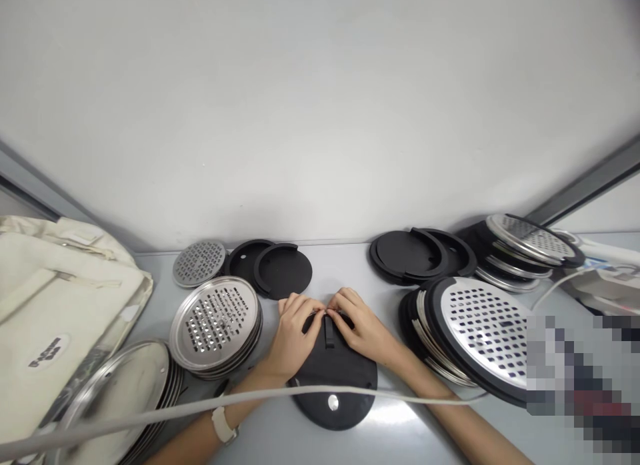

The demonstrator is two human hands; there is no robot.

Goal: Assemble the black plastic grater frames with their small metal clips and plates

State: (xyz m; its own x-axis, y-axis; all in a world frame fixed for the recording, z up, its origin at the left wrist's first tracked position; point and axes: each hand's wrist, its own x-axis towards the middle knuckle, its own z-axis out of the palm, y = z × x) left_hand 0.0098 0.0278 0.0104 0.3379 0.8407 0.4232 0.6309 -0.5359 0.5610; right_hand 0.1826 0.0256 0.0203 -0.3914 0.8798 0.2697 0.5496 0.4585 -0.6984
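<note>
A black round disc [345, 378] lies on the grey table, with a short raised black strip near its far edge and a shiny silver round spot near its close edge. My left hand [299, 332], a pale watch on its wrist, pinches the disc's far rim beside the strip. Opposite it, my right hand [361, 328] pinches the same rim from the right. The two hands' fingertips nearly meet at the strip's upper end. Any small part between them is too hidden to make out.
Stacked grater plates [215, 325] and metal discs [120, 392] stand left, beside a cream bag [60, 318]. Black rings [285, 272] and black discs [410, 255] lie along the wall. More rimmed grater plates [485, 325] stand right. A white cable [270, 396] crosses in front.
</note>
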